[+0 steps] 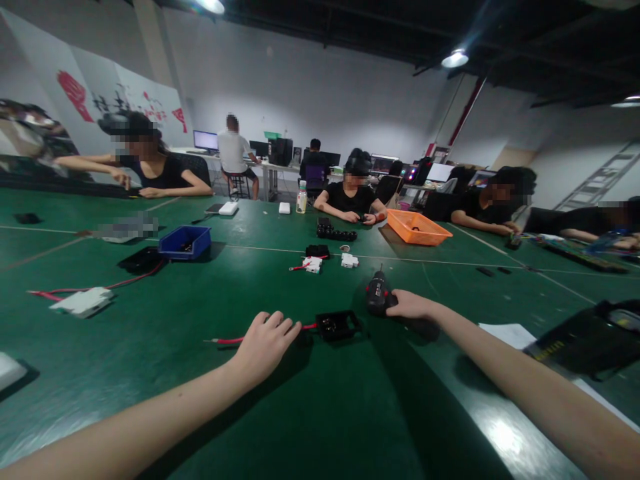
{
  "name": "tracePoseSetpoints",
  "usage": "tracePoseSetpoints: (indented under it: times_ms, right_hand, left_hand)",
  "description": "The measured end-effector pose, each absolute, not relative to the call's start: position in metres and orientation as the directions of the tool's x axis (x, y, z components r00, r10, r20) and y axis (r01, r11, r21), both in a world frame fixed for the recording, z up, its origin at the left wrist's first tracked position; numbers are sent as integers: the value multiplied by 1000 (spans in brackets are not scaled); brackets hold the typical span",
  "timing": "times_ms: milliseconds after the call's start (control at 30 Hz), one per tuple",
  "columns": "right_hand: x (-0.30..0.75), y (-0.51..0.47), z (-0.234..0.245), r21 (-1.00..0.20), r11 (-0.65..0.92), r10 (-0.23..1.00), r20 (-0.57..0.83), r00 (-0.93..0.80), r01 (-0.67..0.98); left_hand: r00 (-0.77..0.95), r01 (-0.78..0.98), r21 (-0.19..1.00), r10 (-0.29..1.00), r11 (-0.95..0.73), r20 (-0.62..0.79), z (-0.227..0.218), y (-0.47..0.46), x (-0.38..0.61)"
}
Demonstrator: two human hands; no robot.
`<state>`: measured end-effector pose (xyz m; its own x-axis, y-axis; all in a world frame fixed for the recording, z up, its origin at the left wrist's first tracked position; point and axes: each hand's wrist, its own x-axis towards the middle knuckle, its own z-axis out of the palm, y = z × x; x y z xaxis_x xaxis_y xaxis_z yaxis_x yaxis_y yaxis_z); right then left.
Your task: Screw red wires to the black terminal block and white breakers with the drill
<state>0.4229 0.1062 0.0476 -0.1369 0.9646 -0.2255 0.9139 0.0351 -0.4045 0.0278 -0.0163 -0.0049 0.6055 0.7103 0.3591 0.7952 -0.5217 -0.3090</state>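
My left hand (266, 345) lies palm down over a red cable (231, 341), its fingers curled round the middle of it. One bare cable end sticks out on the left; on the right the cable runs into a black rectangular housing (338, 326) with small metal parts inside. My right hand (411, 305) grips the handle of a black cordless screwdriver (379, 293) with red details, to the right of the housing. Its bit points away from me, and part of the handle is hidden under my fingers.
Beyond the housing sit white modules (313, 265) with red leads and a black strip of parts (336, 230). A blue bin (185, 243) stands left, an orange basket (419, 228) at the back. A black bag (590, 340) lies right. Several people sit round the green table (200, 393).
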Motion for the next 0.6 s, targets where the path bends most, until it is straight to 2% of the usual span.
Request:
tracePoseSetpoints:
  times_ms: [167,233,400,500,600]
  right_hand:
    - [416,93,47,-492,-7,959,-251,-134,871]
    - [415,82,54,-579,-44,960,-250,-126,814]
    - [399,32,97,-885,-145,967,-223,-127,443]
    - [381,-5,131,-950,-173,961,-221,-166,258]
    - [367,-37,155,-959,-217,936,-258,-241,183]
  left_hand:
    - [609,792,-309,705,-526,362,-3,-18,28]
    - [613,790,-304,704,-532,359,-2,-18,28]
    - [613,790,-301,705,-534,356,-2,-18,28]
    - [616,787,-306,710,-536,340,-3,-18,27]
    - [625,780,-313,707,-542,331,-2,-19,26]
